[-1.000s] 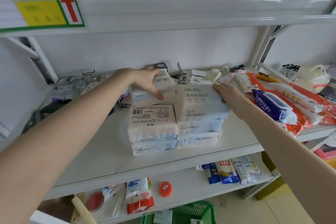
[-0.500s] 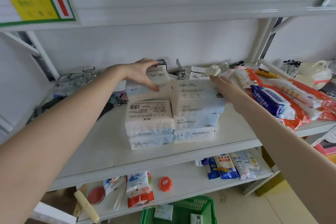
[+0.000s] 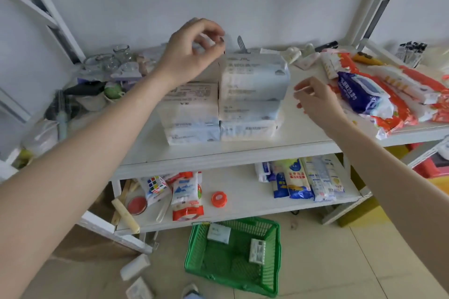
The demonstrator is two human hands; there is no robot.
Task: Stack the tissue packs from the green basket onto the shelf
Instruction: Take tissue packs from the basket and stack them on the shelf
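Observation:
White and pale-blue tissue packs stand stacked in two columns on the white shelf; the right column is taller than the left column. My left hand hovers above the left column, fingers loosely curled, holding nothing. My right hand hangs just right of the stack, fingers apart and empty. Below on the floor sits the green basket with two small packs inside. Two more white packs lie on the floor left of the basket.
Orange and blue wipe packets crowd the shelf's right side. Glass jars and clutter fill the left. The lower shelf holds food packets, a cube puzzle and an orange lid. A yellow box stands on the floor at right.
Both hands have come off the tissue packs and lifted away, now empty. The view has tilted downward, revealing the basket and floor.

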